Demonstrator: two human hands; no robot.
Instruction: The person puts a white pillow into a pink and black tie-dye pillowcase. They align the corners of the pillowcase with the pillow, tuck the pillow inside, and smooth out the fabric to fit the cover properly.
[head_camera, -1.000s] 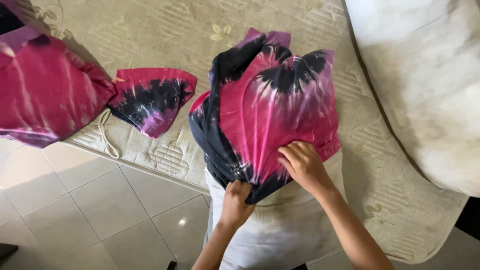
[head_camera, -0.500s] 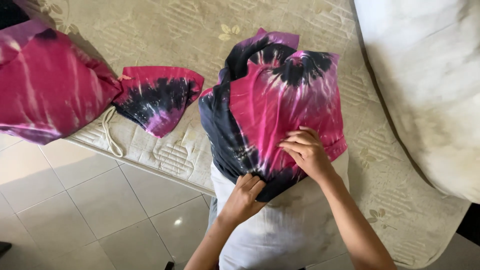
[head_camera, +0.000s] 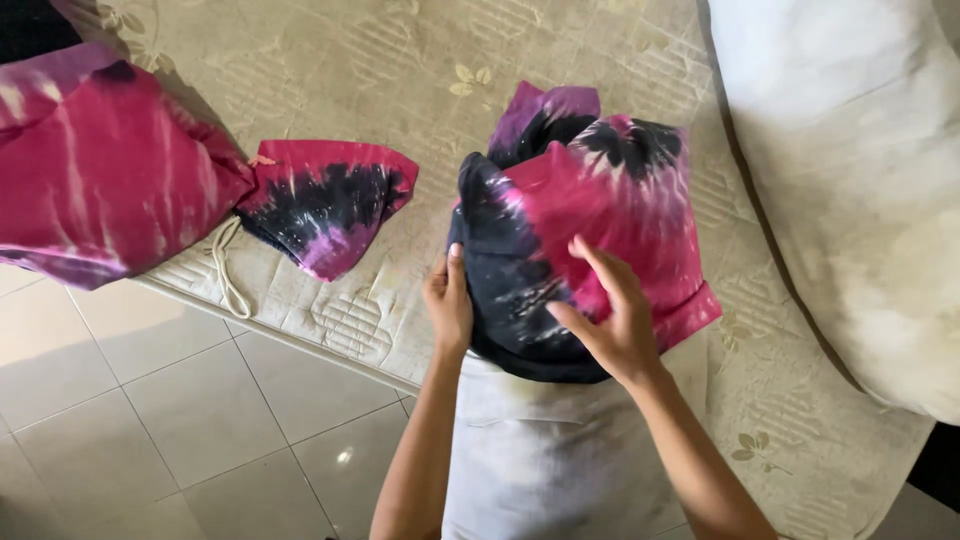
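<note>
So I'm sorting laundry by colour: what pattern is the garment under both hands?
Tie-dye: the garment is magenta with black and some purple, seen in the head view.

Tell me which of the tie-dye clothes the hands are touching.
The folded pink and black one in the middle; left hand and right hand both rest on it. The other two lie untouched, farther left.

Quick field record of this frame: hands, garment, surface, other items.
left hand: pressed flat on the dark left edge of the folded garment
right hand: fingers spread on top of it
folded garment: pink, black and purple tie-dye
surface: beige quilted mattress
nearby: small tie-dye piece; large tie-dye piece; white pillow
</note>
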